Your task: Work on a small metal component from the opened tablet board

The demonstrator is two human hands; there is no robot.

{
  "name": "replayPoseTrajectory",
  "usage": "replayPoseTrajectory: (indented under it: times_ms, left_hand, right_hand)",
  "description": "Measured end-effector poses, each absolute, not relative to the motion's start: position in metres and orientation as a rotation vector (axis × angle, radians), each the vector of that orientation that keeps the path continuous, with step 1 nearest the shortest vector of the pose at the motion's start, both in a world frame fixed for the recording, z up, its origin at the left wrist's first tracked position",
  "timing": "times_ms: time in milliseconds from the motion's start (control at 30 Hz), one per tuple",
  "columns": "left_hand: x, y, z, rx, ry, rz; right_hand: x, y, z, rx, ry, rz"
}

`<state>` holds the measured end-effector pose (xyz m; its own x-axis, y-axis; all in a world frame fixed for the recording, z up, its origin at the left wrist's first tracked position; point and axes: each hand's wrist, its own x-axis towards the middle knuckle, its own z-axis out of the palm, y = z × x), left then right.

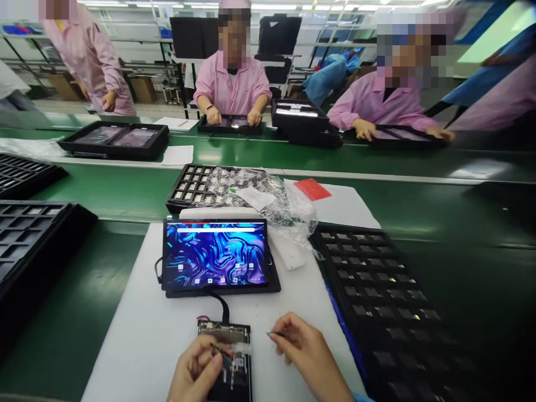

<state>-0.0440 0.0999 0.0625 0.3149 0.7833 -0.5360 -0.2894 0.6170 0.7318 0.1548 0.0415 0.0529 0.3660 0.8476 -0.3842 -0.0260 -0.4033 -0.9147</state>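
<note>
An opened device with bare circuit boards [238, 362] lies on the white mat [138, 329] at the bottom centre. Over its left side, my left hand [199, 365] pinches a small dark part with a bit of red. To the right of the device, my right hand [299, 346] is closed on a small, thin pointed item, apart from the device. A black flat cable [223, 307] runs from the device's top edge up to a tablet [215, 254], which leans on a black stand with its screen lit in blue and purple.
Black trays of small parts stand at the right [372, 268], behind the tablet [195, 184] and at the left [29, 229]. Clear plastic wrap [285, 204] and a red sheet [312, 189] lie behind. Several people in pink work across the green bench [125, 178].
</note>
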Motion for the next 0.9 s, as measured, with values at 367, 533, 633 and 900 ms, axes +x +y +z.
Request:
replayPoseTrajectory:
  times_ms: [367,533,633,900]
  left_hand:
    - [-0.023,0.082,0.074,0.347,0.963,0.820]
    - [-0.015,0.080,0.088,0.359,0.991,0.800]
    - [-0.011,0.081,0.094,0.379,0.998,0.832]
    - [-0.010,0.081,0.094,0.445,1.018,0.817]
  right_hand:
    - [0.088,0.029,0.069,-1.024,-0.125,1.163]
    - [0.080,0.035,0.080,-1.052,-0.108,1.089]
    - [0.083,0.035,0.081,-1.065,-0.106,1.109]
    - [0.082,0.034,0.080,-1.112,-0.086,1.124]
